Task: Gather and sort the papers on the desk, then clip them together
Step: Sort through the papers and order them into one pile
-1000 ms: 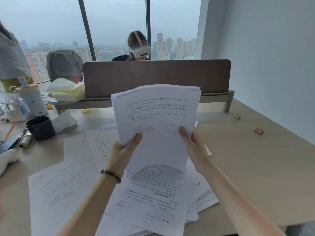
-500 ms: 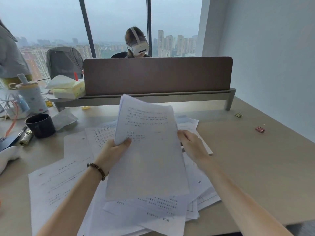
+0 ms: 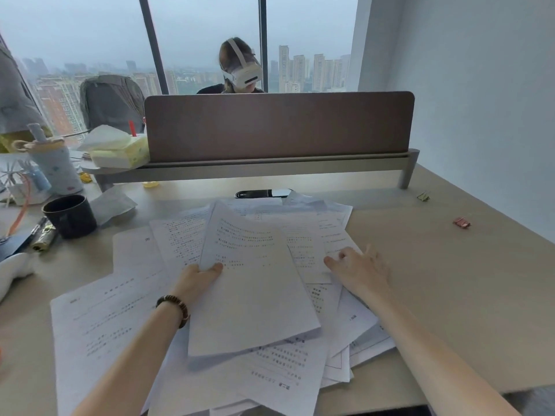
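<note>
Several printed white papers (image 3: 99, 319) lie scattered and overlapping across the beige desk (image 3: 450, 295). My left hand (image 3: 196, 280) grips a small stack of sheets (image 3: 255, 289) by its left edge, thumb on top, holding it low over the pile. My right hand (image 3: 359, 270) has let go of the stack and rests with spread fingers on loose sheets to the right. Two binder clips lie far right on the desk: a pink one (image 3: 462, 222) and a green one (image 3: 423, 196).
A dark mug (image 3: 69, 216), a lighter and pen, a patterned bottle (image 3: 55, 166) and a tissue box (image 3: 120, 151) crowd the left side. A brown divider panel (image 3: 279, 124) closes the back; a person with a white headset sits behind it. A wall stands at right.
The stack came down from upright at face height to nearly flat over the pile. My right hand released it and moved right onto the loose sheets.
</note>
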{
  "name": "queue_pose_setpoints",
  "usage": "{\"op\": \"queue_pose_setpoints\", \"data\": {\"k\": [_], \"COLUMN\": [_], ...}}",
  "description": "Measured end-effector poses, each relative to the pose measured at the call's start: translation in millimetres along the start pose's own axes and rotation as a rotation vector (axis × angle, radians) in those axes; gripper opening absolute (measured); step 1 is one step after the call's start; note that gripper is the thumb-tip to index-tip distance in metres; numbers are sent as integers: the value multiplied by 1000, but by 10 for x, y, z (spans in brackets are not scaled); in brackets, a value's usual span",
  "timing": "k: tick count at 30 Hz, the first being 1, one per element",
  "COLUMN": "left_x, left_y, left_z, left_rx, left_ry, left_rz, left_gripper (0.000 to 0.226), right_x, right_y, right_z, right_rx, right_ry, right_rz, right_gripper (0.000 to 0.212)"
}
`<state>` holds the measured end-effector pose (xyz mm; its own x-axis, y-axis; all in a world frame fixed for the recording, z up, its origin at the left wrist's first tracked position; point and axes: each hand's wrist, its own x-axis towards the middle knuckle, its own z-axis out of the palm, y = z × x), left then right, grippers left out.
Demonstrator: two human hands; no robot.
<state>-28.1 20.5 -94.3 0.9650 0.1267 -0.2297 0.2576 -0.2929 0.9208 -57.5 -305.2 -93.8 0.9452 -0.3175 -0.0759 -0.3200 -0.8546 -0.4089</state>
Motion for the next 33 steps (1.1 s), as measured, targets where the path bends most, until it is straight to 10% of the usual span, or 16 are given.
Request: {"op": "queue_pose_setpoints", "data": {"k": [4, 16, 22, 33], "left_x": [-4, -23, -37, -105], "left_y": [-2, 3, 22, 58], "left_z": [-7, -11, -45, -35], "left_rx": [-15, -85, -203, -265], "left_ry": [-9, -52, -76, -103], "left_rz": [-12, -24, -40, -36], "left_gripper": [28, 27, 30, 10], "right_x": [28, 82, 72, -62], "right_y": [19, 57, 76, 143], "right_z": [1, -196, -238, -363], "right_rx": [34, 540, 536, 433], "right_ry": [-15, 167, 185, -47], "right_rz": [26, -24, 19, 29], "right_gripper": [82, 39, 60, 12]}}
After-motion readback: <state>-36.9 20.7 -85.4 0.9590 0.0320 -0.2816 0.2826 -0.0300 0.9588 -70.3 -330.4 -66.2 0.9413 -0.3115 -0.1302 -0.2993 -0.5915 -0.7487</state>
